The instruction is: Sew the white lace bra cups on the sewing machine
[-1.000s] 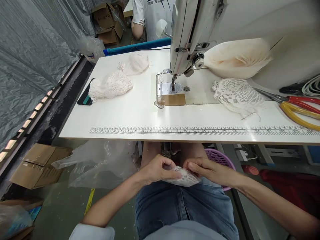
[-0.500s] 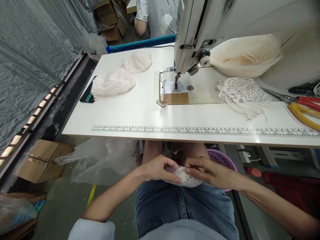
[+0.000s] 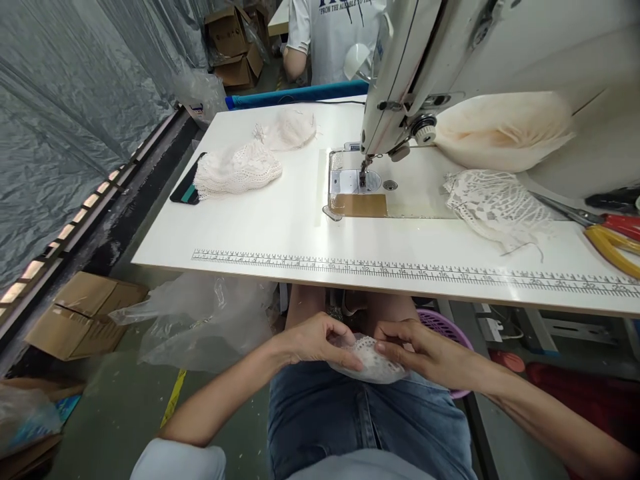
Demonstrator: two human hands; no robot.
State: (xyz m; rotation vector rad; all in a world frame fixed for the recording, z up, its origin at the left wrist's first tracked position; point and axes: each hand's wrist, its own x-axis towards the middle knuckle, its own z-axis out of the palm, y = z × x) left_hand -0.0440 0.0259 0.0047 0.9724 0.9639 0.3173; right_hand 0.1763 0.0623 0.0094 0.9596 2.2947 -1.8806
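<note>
My left hand [image 3: 314, 341] and my right hand [image 3: 425, 352] are both closed on a small white lace piece [image 3: 369, 360] held over my lap, below the table's front edge. The left fingers pinch its left side and the right fingers pinch its right side. Above them stands a white sewing machine [image 3: 425, 73] on the white table [image 3: 280, 220], its needle over the metal plate [image 3: 350, 181].
Lace pieces lie at the table's left [image 3: 237, 172], back [image 3: 290, 130] and right [image 3: 495, 203]. A pale padded cup [image 3: 503, 130] sits behind the machine. Scissors [image 3: 607, 227] lie far right. A purple basket [image 3: 450, 327], plastic bags [image 3: 200, 320] and cardboard boxes [image 3: 80, 313] are below. Another person [image 3: 330, 40] stands beyond.
My hands stay on the lace piece in my lap, with fingers shifting slightly on it. The view has moved a little left, so the table appears further right.
</note>
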